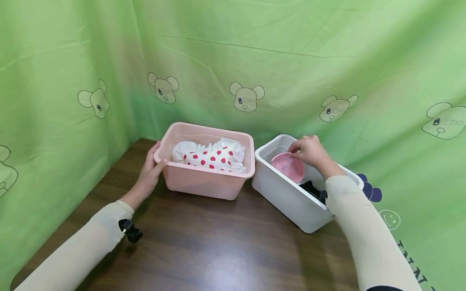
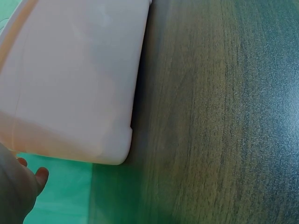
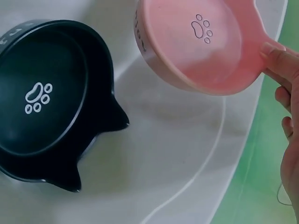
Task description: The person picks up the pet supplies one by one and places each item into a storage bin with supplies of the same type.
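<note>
A pink pet bowl with a paw print inside is pinched at its ear-shaped edge by my right hand. The bowl is tilted inside the white bin. Below it in the same bin lies a black cat-eared pet bowl, mostly hidden by my arm in the head view. My left hand grips the left end of the pink bin's rim, thumb on the near side. In that pink bin lies a white cloth item with red dots.
Both bins stand on a dark wood table, nearly touching at their near corners. A green curtain printed with bear heads hangs close behind them and along the left.
</note>
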### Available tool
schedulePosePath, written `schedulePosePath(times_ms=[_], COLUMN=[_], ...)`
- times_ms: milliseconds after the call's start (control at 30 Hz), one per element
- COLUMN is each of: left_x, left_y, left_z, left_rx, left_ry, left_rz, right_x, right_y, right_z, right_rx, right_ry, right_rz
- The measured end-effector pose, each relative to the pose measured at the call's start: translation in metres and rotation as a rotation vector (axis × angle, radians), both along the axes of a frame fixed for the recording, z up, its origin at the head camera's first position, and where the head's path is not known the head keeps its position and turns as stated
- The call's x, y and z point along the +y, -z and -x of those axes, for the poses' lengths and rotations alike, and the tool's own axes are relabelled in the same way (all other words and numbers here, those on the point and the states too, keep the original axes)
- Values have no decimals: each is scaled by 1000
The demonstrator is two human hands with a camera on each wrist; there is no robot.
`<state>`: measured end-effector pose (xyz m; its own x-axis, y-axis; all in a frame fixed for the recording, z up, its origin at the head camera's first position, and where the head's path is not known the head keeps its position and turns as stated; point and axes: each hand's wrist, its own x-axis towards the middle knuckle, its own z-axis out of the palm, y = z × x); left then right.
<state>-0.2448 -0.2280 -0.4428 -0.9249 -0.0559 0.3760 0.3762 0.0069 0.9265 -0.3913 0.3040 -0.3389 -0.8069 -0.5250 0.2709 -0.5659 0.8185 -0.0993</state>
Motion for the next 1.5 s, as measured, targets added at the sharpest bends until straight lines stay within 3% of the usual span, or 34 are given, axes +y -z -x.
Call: schedulePosePath(times_ms=[267,567,767,1100,1500], left_x=[0,-1,1,0,2], left_y=[1,2,4,3,3], left_z=[0,1,0,1,0], left_rx=[1,3,-10,-22,8], left_ry=[6,16,8,2,12], left_rz=[-2,-29,-42,-40,-63], right_x=[2,7,10,12,8], right_y=[14,16,22,29,29], right_z=[2,3,6,12,10], right_rx=[-6,11,-24,-12,-34], right_ry=[25,75,68,68,98], right_rz=[-35,-66,-86,-103,-136])
